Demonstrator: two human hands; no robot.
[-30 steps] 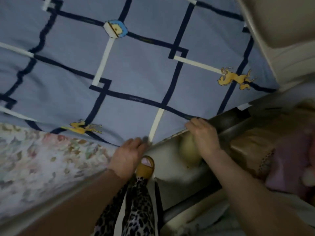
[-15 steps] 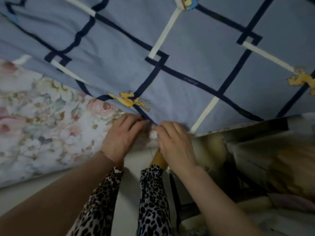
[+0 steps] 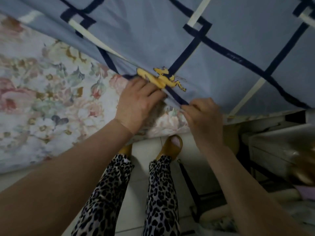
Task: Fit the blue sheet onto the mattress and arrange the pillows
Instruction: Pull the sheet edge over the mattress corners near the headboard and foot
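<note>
The blue sheet (image 3: 213, 68), with dark navy and cream lines and a yellow figure print, covers the upper and right part of the mattress (image 3: 42, 99), whose floral cover is bare on the left. My left hand (image 3: 138, 103) grips the sheet's bunched edge beside the yellow print. My right hand (image 3: 202, 116) pinches the same edge a little to the right, at the mattress's near side. No pillows are in view.
I stand close against the bed on a pale tiled floor (image 3: 141, 176), in leopard-print trousers (image 3: 160, 198) and yellow sandals (image 3: 170, 147). A dark frame and light-coloured furniture (image 3: 272, 143) crowd the right side, with blurred clutter beyond.
My view and both hands have shifted left along the bed edge. The hands came together and took hold of the sheet's edge near the yellow print, bunching it.
</note>
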